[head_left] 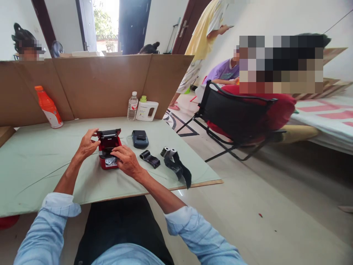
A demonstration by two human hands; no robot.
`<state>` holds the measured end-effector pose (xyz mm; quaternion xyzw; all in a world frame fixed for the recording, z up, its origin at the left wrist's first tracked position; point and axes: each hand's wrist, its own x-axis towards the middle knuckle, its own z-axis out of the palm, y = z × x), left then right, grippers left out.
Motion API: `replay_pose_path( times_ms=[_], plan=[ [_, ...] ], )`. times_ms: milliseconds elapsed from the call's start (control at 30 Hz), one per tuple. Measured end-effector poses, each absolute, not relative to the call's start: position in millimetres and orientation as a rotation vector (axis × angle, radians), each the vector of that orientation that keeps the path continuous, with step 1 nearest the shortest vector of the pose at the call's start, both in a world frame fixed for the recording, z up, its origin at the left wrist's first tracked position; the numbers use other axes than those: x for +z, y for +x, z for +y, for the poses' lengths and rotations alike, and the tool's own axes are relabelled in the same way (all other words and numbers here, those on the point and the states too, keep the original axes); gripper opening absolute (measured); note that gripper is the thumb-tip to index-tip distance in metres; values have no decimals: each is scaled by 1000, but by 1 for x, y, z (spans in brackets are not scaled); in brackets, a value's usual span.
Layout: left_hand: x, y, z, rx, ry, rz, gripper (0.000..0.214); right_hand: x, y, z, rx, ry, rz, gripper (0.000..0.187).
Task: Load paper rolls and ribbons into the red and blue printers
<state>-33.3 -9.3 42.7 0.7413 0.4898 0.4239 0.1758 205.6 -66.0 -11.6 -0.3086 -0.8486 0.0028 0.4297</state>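
Observation:
A small red-and-black label printer (pixel 109 163) stands on the table with its black lid (pixel 109 133) raised. My left hand (pixel 88 144) grips the lid's left side between thumb and fingers. My right hand (pixel 127 159) is closed over the printer's right front edge, its fingertips reaching into the open bay; whether they pinch something inside is hidden. A silvery patch shows on the printer's front. To the right lie a dark compact device (pixel 140 139), a curled black label strip (pixel 150 159) and two small rolls (pixel 169 150) with a black strip (pixel 179 171) trailing toward the table edge.
A cardboard partition (pixel 104 88) closes off the table's far side. Before it stand an orange bottle (pixel 49 108), a clear water bottle (pixel 132 106) and a white jug (pixel 147 110). Beyond the table's right edge is a black folding chair (pixel 234 110); other people are nearby.

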Motion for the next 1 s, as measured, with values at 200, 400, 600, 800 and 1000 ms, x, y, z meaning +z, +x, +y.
replay_pose_path(
  times_ms=[200, 400, 600, 800, 1000],
  plan=[
    [34, -45, -58, 1006, 2287, 1223, 57, -22, 207, -77, -81, -782, -2125, 39],
    [18, -47, -75, 933, 2419, 1276, 72, -20, 215, -77, -61, -805, -2112, 41],
    [3, -38, -81, 943, 2360, 1511, 73, -22, 234, -56, 211, -1051, -2179, 100],
    [0, -28, -84, 963, 2373, 1607, 75, -33, 239, -48, 357, -1038, -2179, 97],
    [2, -23, -83, 928, 2371, 1664, 69, -28, 235, -49, 405, -1075, -2122, 88]
  ],
)
